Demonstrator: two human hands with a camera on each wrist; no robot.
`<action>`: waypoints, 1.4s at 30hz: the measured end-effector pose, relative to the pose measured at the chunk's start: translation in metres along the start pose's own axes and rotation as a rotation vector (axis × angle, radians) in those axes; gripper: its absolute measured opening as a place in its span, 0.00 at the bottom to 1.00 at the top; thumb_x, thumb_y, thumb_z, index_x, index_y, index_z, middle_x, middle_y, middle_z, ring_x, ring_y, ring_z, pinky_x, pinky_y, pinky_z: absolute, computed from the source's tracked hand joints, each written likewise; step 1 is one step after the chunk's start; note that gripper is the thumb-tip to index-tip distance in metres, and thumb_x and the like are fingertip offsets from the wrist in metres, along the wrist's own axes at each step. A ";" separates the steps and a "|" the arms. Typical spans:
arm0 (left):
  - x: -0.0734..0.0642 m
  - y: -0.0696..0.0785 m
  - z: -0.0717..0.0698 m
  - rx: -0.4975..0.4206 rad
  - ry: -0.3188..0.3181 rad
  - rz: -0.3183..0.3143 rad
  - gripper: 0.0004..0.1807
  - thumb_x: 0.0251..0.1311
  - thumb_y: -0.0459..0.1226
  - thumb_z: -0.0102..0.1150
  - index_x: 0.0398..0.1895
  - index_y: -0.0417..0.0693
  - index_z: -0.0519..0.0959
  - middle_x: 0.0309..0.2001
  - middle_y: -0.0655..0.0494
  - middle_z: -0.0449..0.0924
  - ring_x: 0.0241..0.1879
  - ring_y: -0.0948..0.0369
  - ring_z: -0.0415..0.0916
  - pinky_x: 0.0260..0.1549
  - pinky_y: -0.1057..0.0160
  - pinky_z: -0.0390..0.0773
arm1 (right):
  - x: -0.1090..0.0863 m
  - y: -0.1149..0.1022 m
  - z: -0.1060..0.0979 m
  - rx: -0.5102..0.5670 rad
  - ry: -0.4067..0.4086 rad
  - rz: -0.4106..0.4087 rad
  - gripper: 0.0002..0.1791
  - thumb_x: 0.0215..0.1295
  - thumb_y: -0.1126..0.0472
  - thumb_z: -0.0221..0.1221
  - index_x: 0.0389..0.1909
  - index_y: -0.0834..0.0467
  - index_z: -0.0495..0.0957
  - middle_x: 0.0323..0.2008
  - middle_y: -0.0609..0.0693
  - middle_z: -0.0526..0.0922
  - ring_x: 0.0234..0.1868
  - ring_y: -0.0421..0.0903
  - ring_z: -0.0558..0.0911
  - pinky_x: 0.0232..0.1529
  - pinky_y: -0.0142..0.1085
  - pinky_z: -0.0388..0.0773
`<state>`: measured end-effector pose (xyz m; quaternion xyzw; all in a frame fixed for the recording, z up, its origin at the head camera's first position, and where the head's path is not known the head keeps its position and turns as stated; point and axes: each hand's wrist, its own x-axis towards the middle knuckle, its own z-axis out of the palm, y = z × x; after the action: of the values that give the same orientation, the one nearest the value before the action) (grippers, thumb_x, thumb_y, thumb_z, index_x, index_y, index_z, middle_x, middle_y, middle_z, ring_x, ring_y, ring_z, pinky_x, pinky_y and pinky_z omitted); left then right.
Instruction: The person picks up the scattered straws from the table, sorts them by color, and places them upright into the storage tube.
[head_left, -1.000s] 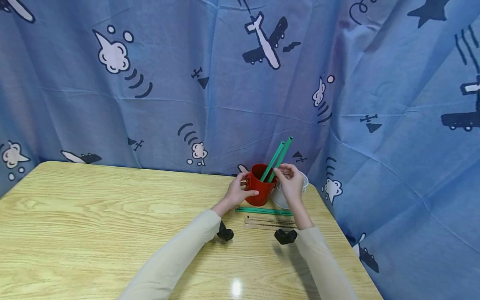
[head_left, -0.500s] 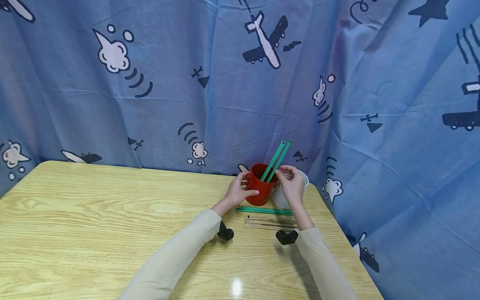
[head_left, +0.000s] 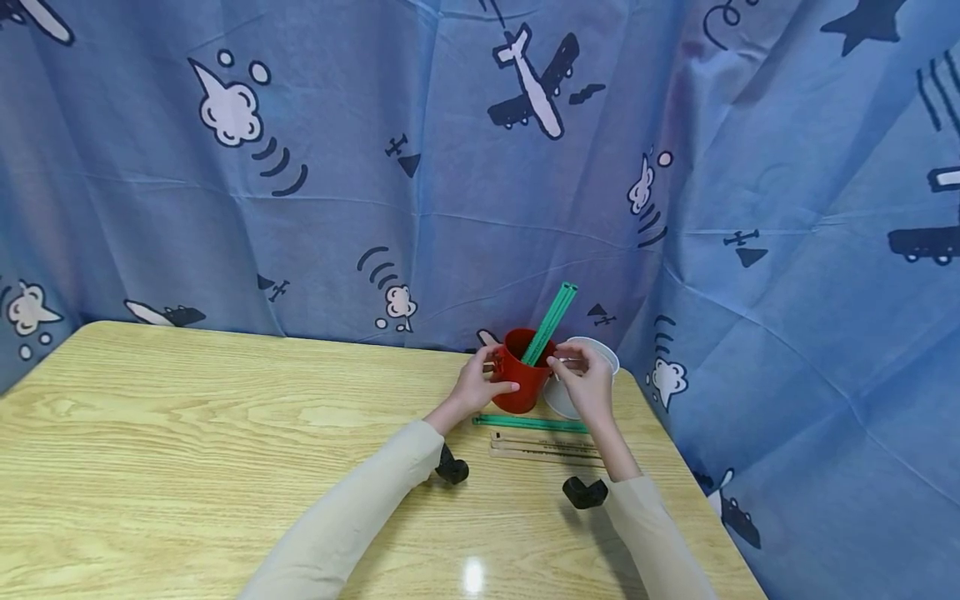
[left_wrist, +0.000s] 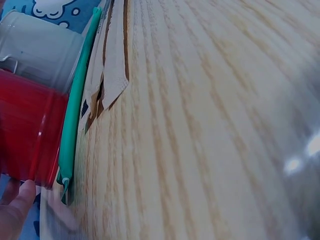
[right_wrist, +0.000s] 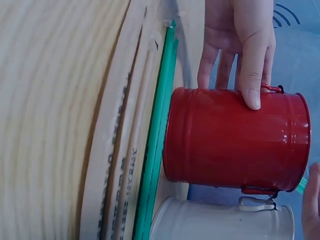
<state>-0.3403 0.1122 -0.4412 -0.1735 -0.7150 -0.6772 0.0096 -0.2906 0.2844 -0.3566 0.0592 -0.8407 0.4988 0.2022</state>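
Observation:
A small red metal bucket (head_left: pixel 522 385) stands upright near the table's back edge, with slim green-wrapped sticks (head_left: pixel 553 321) leaning side by side in it. My left hand (head_left: pixel 474 383) holds its left side; in the right wrist view the thumb (right_wrist: pixel 253 95) lies on the bucket wall and the other fingers reach behind. My right hand (head_left: pixel 587 382) is at the right of the bucket's rim, thumb and fingertips bent, apart from the sticks. Only some of its fingers show at the edge of the right wrist view. Behind that hand, a white bucket (head_left: pixel 558 400) is partly hidden.
Green-wrapped sticks (head_left: pixel 528 423) lie in front of the buckets. Nearer the person lie several flat paper-wrapped sticks (right_wrist: pixel 117 150) with printed lettering. The wooden table (head_left: pixel 225 433) meets a blue patterned curtain (head_left: pixel 337 250) behind and to the right.
The right-hand green stick has tilted left against the other one. My right hand has let go of it and moved slightly down and right. The left hand stays on the red bucket.

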 end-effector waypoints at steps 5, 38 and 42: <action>-0.001 0.002 0.000 0.011 0.002 -0.009 0.37 0.55 0.31 0.67 0.68 0.42 0.62 0.63 0.41 0.68 0.62 0.42 0.67 0.59 0.47 0.73 | -0.013 -0.016 -0.005 -0.034 -0.133 -0.027 0.13 0.60 0.69 0.63 0.45 0.69 0.78 0.43 0.68 0.82 0.38 0.47 0.81 0.37 0.20 0.76; 0.000 -0.002 0.001 0.053 0.009 0.000 0.37 0.55 0.32 0.67 0.68 0.44 0.62 0.63 0.43 0.69 0.61 0.45 0.69 0.59 0.49 0.75 | -0.008 0.062 -0.008 -0.395 -0.761 -0.176 0.12 0.56 0.67 0.66 0.41 0.63 0.80 0.36 0.56 0.83 0.39 0.50 0.79 0.44 0.47 0.80; -0.002 0.000 0.001 0.051 0.012 0.009 0.36 0.55 0.32 0.66 0.67 0.43 0.62 0.63 0.42 0.69 0.61 0.44 0.69 0.58 0.49 0.75 | -0.008 0.067 -0.006 -0.432 -0.749 -0.187 0.11 0.55 0.67 0.67 0.40 0.61 0.80 0.36 0.53 0.83 0.38 0.50 0.80 0.43 0.45 0.81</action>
<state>-0.3386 0.1125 -0.4421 -0.1725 -0.7311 -0.6597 0.0214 -0.3018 0.3218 -0.4122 0.2681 -0.9320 0.2351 -0.0646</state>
